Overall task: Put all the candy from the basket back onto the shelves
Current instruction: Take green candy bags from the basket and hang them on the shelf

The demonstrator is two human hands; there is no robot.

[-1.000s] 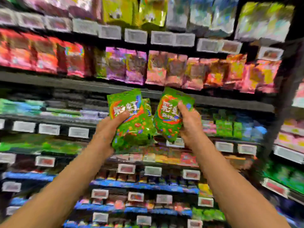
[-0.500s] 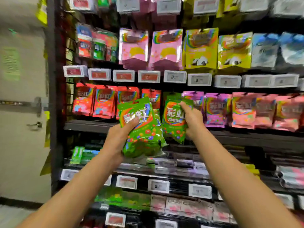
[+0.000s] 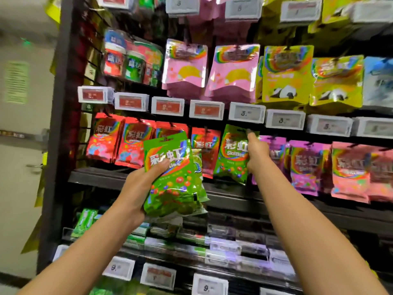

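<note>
While the right hand (image 3: 256, 153) pinches one green candy bag (image 3: 230, 154) by its top, now raised to the hook row between red bags (image 3: 136, 143) and purple bags (image 3: 274, 152), left hand (image 3: 141, 188) grips a green stack (image 3: 173, 177) awaiting hanging; basket unseen

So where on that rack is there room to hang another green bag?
Free patch: the slot between the red bags and purple bags, where the right hand lifts a green bag. Elsewhere, that row is crowded.
</note>
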